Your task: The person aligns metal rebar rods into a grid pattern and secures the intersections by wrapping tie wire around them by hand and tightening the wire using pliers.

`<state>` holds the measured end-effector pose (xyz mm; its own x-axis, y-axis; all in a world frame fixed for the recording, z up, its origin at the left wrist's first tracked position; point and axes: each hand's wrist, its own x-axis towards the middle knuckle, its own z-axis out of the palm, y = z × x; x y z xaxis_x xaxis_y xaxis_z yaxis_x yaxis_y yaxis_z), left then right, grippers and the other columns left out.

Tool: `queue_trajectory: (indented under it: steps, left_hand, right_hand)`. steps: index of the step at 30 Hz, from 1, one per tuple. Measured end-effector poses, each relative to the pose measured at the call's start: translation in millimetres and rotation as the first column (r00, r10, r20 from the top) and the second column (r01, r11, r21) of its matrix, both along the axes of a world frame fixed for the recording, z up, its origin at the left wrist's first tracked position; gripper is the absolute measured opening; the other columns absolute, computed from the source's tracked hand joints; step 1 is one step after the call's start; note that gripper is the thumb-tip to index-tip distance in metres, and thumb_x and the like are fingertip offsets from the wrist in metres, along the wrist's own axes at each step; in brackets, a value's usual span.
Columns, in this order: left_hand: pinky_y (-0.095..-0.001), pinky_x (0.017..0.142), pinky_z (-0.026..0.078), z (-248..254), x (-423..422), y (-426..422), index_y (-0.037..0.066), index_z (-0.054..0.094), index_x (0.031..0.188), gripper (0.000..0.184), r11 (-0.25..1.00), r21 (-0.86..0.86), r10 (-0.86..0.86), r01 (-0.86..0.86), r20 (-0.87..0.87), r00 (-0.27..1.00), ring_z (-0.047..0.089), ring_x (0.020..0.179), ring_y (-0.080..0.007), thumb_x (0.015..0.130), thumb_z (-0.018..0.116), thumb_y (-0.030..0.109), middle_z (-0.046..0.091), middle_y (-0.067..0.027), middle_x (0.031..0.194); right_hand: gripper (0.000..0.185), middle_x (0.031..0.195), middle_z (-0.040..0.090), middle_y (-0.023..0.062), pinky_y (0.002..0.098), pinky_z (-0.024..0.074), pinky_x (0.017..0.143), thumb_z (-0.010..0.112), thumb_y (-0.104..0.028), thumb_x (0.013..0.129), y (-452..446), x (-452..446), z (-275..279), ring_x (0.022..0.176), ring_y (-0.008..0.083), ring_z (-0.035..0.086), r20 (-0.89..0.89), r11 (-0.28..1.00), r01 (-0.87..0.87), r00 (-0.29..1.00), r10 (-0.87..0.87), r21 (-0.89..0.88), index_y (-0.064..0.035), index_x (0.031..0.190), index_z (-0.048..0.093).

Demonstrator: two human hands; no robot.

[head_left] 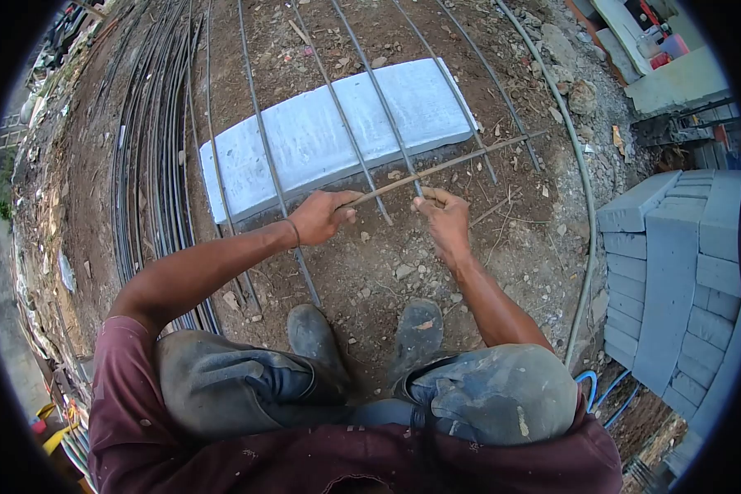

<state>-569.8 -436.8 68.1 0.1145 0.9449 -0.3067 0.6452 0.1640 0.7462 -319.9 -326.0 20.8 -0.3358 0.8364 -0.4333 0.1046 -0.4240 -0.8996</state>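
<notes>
Several steel bars (343,119) run side by side over a pale rectangular slab (337,123) on the ground. A thin brown stick (461,159) lies across the near part of the bars, right of centre. My left hand (323,217) is closed round the stick's near-left end. Beside it, my right hand (445,216) pinches the near end of one bar (404,151), just below where the stick crosses it.
A bundle of long bars (152,148) lies on the soil at the left. A green hose (586,198) curves down the right side, beside stacked grey blocks (671,272). My boots (311,329) stand near the bar ends.
</notes>
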Motion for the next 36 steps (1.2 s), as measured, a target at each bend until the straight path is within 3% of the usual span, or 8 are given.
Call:
queue_trajectory:
  steps: [8,9,11,13,18,23,28,36]
  left_hand:
    - [-0.0475,0.098,0.049,29.9,-52.3,-55.4,0.003,0.054,0.140,0.048,0.898,0.438,0.200,-0.052,-0.299,0.933,0.063,0.106,-0.0358,0.098,0.066,0.023,0.067,-0.0169,0.121]
    - [-0.0475,0.098,0.049,38.5,-66.7,-70.2,0.003,0.054,0.140,0.048,0.897,0.431,0.251,-0.098,-0.313,0.916,0.063,0.106,-0.0358,0.098,0.066,0.023,0.067,-0.0169,0.121]
    - [-0.0406,0.091,0.052,51.7,-93.4,-109.5,0.002,0.061,0.126,0.033,0.757,0.546,0.585,-0.360,-0.317,0.747,0.067,0.099,-0.0281,0.099,0.066,0.020,0.069,-0.0151,0.109]
    - [-0.0360,0.076,0.053,66.2,-102.5,-151.1,0.000,0.064,0.108,0.022,0.446,0.482,0.865,-0.755,-0.016,0.501,0.067,0.082,-0.0224,0.099,0.066,0.020,0.070,-0.0121,0.089]
    - [-0.0340,0.065,0.050,-29.3,-64.8,-301.7,0.001,0.059,0.102,0.016,-0.081,0.505,0.997,-0.859,0.044,-0.067,0.061,0.068,-0.0161,0.098,0.067,0.015,0.065,-0.0100,0.079]
    - [-0.0424,0.072,0.052,-68.2,-20.8,-301.7,0.001,0.057,0.108,0.033,-0.062,0.303,0.985,-0.951,-0.132,-0.107,0.065,0.080,-0.0261,0.091,0.076,0.021,0.065,-0.0137,0.088]
    - [-0.0502,0.084,0.048,-64.9,-56.4,-292.4,0.001,0.058,0.096,0.034,0.312,0.095,0.835,-0.945,-0.503,0.224,0.061,0.094,-0.0411,0.090,0.076,0.030,0.062,-0.0203,0.097]
    - [-0.0481,0.077,0.049,-91.6,-71.3,-326.7,-0.001,0.056,0.091,0.029,0.356,0.288,0.840,-0.889,-0.515,0.170,0.062,0.089,-0.0389,0.093,0.070,0.024,0.060,-0.0250,0.097]
  right_hand:
    - [0.025,0.098,0.073,0.0094,0.0263,0.0481,0.065,0.062,-0.016,0.103,-9.9,25.5,35.2,0.075,0.0110,0.062,0.343,0.811,-0.151,0.937,-0.065,0.565,0.0040,0.115,0.071]
    - [0.025,0.092,0.072,0.0077,0.0248,0.0442,0.060,0.060,-0.018,0.104,-16.1,31.3,47.7,0.069,0.0083,0.058,0.207,0.913,-0.090,0.978,0.006,0.398,0.0037,0.111,0.072]
    - [0.026,0.087,0.071,0.0060,0.0232,0.0403,0.055,0.058,-0.019,0.105,-25.4,25.7,96.6,0.063,0.0057,0.054,0.061,0.977,-0.112,0.993,0.103,0.181,0.0034,0.107,0.072]
    - [0.025,0.076,0.067,0.0026,0.0213,0.0321,0.050,0.058,-0.018,0.106,-42.2,11.2,120.5,0.056,0.0019,0.045,-0.150,0.829,-0.537,0.842,0.518,-0.154,0.0017,0.102,0.072]
    - [0.023,0.073,0.067,0.0030,0.0236,0.0405,0.057,0.061,-0.017,0.103,-87.7,-16.9,75.9,0.062,0.0051,0.053,0.013,0.520,-0.849,0.521,0.853,-0.094,0.0023,0.100,0.073]
    - [0.021,0.074,0.068,0.0027,0.0263,0.0453,0.064,0.065,-0.017,0.100,-94.1,-33.2,45.6,0.068,0.0075,0.058,0.114,0.335,-0.938,0.324,0.939,-0.090,0.0018,0.096,0.074]
    - [0.020,0.072,0.067,0.0017,0.0269,0.0450,0.063,0.066,-0.016,0.100,-95.9,-50.2,54.7,0.068,0.0077,0.058,0.135,0.311,-0.948,0.300,0.944,-0.068,0.0013,0.095,0.074]
    - [0.020,0.077,0.069,0.0043,0.0278,0.0476,0.066,0.067,-0.017,0.099,-97.0,-31.7,66.2,0.070,0.0102,0.061,0.127,0.357,-0.934,0.355,0.926,0.005,0.0012,0.099,0.075]
